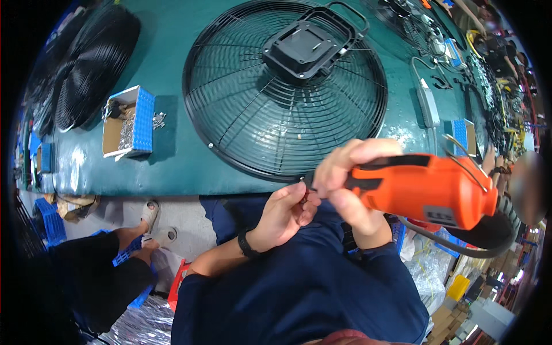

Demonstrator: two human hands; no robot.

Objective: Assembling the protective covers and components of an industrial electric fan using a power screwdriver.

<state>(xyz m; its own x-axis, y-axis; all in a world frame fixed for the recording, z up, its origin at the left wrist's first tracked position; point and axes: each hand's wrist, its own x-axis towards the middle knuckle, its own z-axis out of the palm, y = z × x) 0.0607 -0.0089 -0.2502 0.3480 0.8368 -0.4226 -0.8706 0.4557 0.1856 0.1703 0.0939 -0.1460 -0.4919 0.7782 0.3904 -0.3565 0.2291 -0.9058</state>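
Note:
A large black fan with a round wire guard [244, 123] lies on the green table, its black motor housing [299, 49] and a black handle on top. My right hand [351, 178] is closed around an orange and black electric screwdriver [425, 187], held nearly level with its front end pointing left toward the guard's near rim. Close by that front end, my left hand [287, 214] has its fingers curled together just off the table's front edge. What its fingertips hold, if anything, is too small to make out. A bright screw [211, 145] sits in the rim further left.
A blue and white box [144, 123] of small metal parts stands left, with loose screws [159, 119] beside it. More black fan guards [95, 69] lie at far left. A white power adapter [427, 106] and cables are at right. Another person's legs [129, 241] show lower left.

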